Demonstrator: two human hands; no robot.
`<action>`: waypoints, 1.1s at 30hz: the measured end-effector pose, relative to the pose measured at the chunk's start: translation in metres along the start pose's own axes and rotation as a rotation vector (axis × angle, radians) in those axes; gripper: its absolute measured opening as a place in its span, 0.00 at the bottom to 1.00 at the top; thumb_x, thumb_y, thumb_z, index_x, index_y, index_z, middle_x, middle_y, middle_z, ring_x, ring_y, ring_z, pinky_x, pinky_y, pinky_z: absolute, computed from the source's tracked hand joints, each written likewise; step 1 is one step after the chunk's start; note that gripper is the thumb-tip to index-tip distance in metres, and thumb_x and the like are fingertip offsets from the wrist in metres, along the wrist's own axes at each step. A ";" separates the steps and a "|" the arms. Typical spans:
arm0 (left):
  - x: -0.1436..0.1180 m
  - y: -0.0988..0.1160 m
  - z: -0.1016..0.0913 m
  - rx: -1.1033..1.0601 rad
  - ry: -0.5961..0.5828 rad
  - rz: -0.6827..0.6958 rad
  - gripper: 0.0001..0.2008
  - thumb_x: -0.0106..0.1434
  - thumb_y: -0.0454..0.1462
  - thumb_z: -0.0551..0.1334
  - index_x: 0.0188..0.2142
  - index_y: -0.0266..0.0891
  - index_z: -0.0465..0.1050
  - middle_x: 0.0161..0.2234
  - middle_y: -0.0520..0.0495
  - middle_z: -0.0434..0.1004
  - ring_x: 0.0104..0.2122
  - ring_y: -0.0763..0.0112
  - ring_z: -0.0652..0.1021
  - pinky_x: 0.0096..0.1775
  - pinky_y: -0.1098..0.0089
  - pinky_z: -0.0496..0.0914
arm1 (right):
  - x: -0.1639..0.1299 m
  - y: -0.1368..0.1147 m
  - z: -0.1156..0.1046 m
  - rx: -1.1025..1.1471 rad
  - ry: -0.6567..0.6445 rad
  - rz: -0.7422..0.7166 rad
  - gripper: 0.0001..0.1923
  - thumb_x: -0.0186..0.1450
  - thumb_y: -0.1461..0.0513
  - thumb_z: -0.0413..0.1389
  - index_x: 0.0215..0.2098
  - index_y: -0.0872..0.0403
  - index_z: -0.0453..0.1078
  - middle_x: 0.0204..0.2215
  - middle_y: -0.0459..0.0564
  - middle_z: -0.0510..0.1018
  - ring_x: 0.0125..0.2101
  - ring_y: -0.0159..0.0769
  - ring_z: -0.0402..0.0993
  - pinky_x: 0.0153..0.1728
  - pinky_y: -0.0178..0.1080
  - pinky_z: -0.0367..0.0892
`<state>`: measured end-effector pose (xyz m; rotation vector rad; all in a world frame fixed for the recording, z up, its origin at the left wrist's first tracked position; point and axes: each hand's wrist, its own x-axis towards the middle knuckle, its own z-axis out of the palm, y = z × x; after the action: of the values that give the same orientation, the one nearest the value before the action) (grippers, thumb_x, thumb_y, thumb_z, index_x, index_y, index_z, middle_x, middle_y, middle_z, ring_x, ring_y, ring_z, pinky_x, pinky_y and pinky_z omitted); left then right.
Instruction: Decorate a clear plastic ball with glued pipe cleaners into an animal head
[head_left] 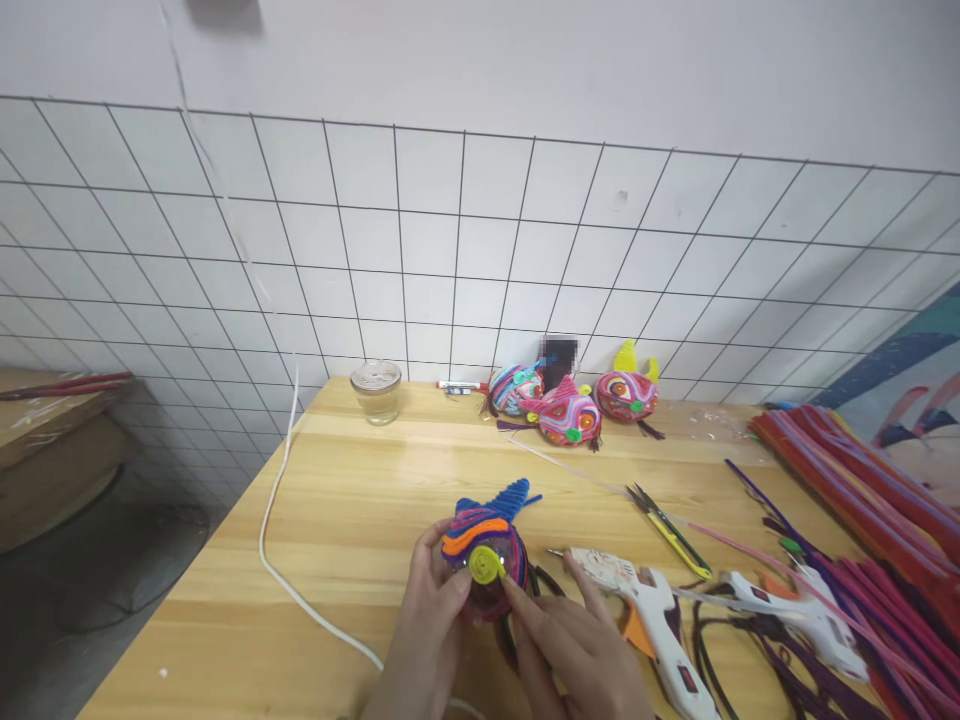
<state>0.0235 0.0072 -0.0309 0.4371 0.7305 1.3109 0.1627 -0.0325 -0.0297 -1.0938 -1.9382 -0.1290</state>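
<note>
A clear round ball partly covered with coloured pipe cleaners (480, 532), shaped like a fish with a blue tail, is held low over the table. My left hand (427, 615) wraps around its left side, thumb near a yellow pipe-cleaner coil (486, 565) on the front. From the right, my right hand (574, 640) grips the ball, with a fingertip at the coil's lower right edge and another finger raised. The ball's underside is hidden. Just beyond my right hand lies a white hot glue gun (652, 600) with an orange trigger.
Several finished fish ornaments (570, 412) stand by the tiled wall, near a marker (459, 385). A glass (377, 395) is at back left. Thread snips (671, 532), a second glue gun (806, 610) and pipe-cleaner bundles (862, 480) lie right. A white cable (277, 560) crosses the left.
</note>
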 end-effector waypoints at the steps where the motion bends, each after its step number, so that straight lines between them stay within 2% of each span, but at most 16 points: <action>1: 0.001 0.000 0.000 -0.009 0.007 -0.018 0.27 0.45 0.39 0.74 0.43 0.43 0.66 0.40 0.44 0.80 0.39 0.60 0.80 0.40 0.64 0.73 | 0.001 0.001 -0.002 -0.012 -0.012 -0.003 0.21 0.64 0.72 0.48 0.54 0.55 0.67 0.25 0.43 0.78 0.27 0.29 0.76 0.60 0.53 0.53; 4: 0.000 0.001 0.003 -0.006 0.030 -0.016 0.28 0.44 0.39 0.74 0.42 0.43 0.65 0.37 0.47 0.80 0.34 0.64 0.80 0.36 0.67 0.73 | 0.003 0.004 -0.007 -0.044 -0.071 -0.066 0.22 0.63 0.73 0.49 0.54 0.57 0.66 0.26 0.43 0.79 0.28 0.29 0.76 0.61 0.54 0.50; 6: -0.002 -0.001 0.005 -0.005 0.063 0.040 0.31 0.39 0.39 0.76 0.41 0.43 0.65 0.34 0.49 0.80 0.32 0.66 0.79 0.36 0.68 0.73 | 0.004 0.006 -0.008 -0.047 -0.101 -0.105 0.22 0.63 0.72 0.50 0.55 0.58 0.65 0.26 0.44 0.79 0.28 0.30 0.77 0.62 0.55 0.48; 9: -0.003 -0.004 0.006 0.002 0.099 0.085 0.34 0.34 0.37 0.77 0.41 0.44 0.65 0.31 0.51 0.79 0.31 0.66 0.79 0.37 0.67 0.73 | 0.002 0.006 -0.006 -0.014 -0.089 -0.066 0.22 0.64 0.72 0.49 0.55 0.57 0.65 0.25 0.44 0.79 0.29 0.31 0.78 0.62 0.56 0.47; 12: -0.002 -0.008 0.005 0.006 0.109 0.098 0.33 0.35 0.37 0.76 0.41 0.44 0.65 0.30 0.51 0.79 0.31 0.65 0.79 0.35 0.67 0.73 | -0.001 0.005 -0.001 0.007 -0.044 -0.004 0.20 0.65 0.71 0.47 0.54 0.55 0.68 0.24 0.43 0.79 0.30 0.31 0.78 0.62 0.55 0.48; 15: -0.001 -0.010 0.003 0.007 0.107 0.107 0.34 0.36 0.37 0.76 0.43 0.45 0.66 0.34 0.49 0.80 0.33 0.64 0.79 0.37 0.67 0.73 | -0.004 0.004 0.004 0.009 -0.005 0.003 0.19 0.67 0.68 0.46 0.54 0.54 0.68 0.24 0.44 0.79 0.29 0.32 0.78 0.61 0.57 0.48; 20: -0.001 -0.013 0.001 0.007 0.124 0.103 0.38 0.37 0.39 0.76 0.50 0.44 0.66 0.42 0.43 0.79 0.42 0.55 0.79 0.43 0.61 0.73 | -0.007 0.004 0.011 -0.023 0.046 -0.004 0.19 0.67 0.67 0.45 0.53 0.53 0.68 0.25 0.45 0.81 0.28 0.31 0.79 0.61 0.56 0.48; 25: -0.001 -0.015 0.000 -0.002 0.120 0.134 0.33 0.40 0.38 0.75 0.47 0.40 0.70 0.44 0.39 0.79 0.45 0.52 0.78 0.44 0.59 0.73 | -0.005 0.006 0.004 -0.015 -0.029 -0.016 0.20 0.67 0.68 0.45 0.55 0.55 0.66 0.27 0.45 0.81 0.32 0.32 0.79 0.63 0.56 0.42; 29: -0.001 -0.017 -0.002 0.001 0.129 0.111 0.34 0.39 0.39 0.75 0.48 0.40 0.71 0.44 0.38 0.79 0.44 0.52 0.78 0.44 0.59 0.73 | 0.000 0.009 -0.004 -0.066 -0.111 -0.114 0.21 0.65 0.69 0.49 0.56 0.57 0.66 0.28 0.45 0.82 0.32 0.31 0.80 0.62 0.52 0.48; 33: -0.001 -0.018 -0.002 0.001 0.149 0.102 0.35 0.39 0.39 0.75 0.49 0.41 0.70 0.46 0.38 0.78 0.45 0.50 0.78 0.45 0.57 0.73 | 0.002 0.010 -0.005 -0.092 -0.076 -0.113 0.20 0.64 0.69 0.50 0.54 0.57 0.68 0.27 0.45 0.82 0.32 0.31 0.80 0.62 0.50 0.50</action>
<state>0.0347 0.0015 -0.0443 0.3846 0.8424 1.4505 0.1727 -0.0281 -0.0284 -1.0619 -2.0804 -0.2446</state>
